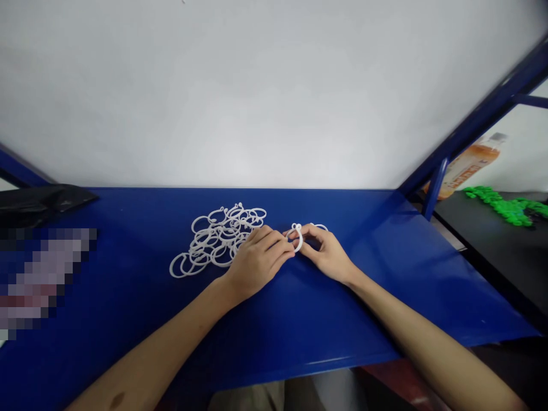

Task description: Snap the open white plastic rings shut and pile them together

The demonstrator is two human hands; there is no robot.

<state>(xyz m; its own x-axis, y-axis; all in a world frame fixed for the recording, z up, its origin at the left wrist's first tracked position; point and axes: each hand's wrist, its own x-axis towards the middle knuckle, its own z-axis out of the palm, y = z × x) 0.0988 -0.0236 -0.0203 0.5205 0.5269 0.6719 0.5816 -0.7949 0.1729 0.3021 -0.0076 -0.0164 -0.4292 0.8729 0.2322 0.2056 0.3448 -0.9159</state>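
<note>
Between my two hands a white plastic ring (299, 242) with small eyelets at its top is held upright, just above the blue table. My left hand (260, 256) has its fingers closed on the ring's left side; its fingertips are partly hidden. From the other side, my right hand (323, 250) pinches the same ring between thumb and fingers. Behind the right hand's knuckles, part of another white ring (320, 227) shows. A loose pile of several white rings (218, 237) lies left of and partly behind my left hand.
The blue table (274, 331) ends at a white wall (257, 103). At far left lie a black plastic bag (43, 200) and a blurred-out item (47, 274). Beyond the blue frame bar (436, 188) on the right are an orange-labelled bottle (473, 165) and green pieces (509, 206).
</note>
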